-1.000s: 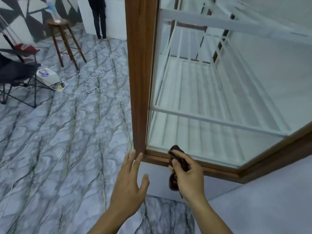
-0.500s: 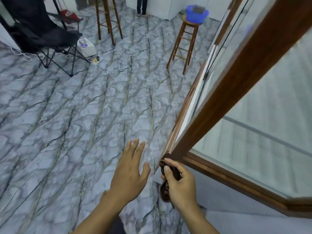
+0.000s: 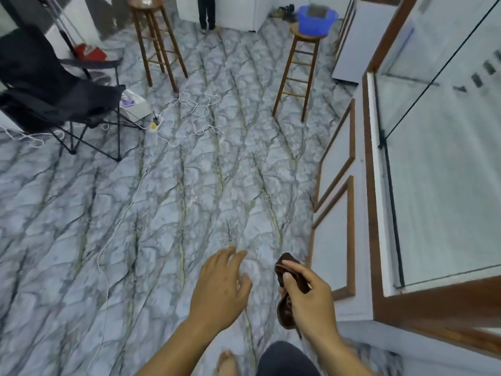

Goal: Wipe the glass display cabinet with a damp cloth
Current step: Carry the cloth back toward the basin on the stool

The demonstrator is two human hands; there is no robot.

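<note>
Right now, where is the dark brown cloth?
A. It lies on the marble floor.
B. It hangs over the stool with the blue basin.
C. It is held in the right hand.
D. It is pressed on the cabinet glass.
C: the cloth is bunched in the right hand, clear of the glass, while the left hand is open and empty.

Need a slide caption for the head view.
Right hand grips brown cloth beside glass cabinet; left hand open, empty.

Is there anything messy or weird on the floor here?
Yes. White cables lie in a loose tangle on the marble floor near the stools, and one long cable trails across the open floor, easy to trip over.
</note>
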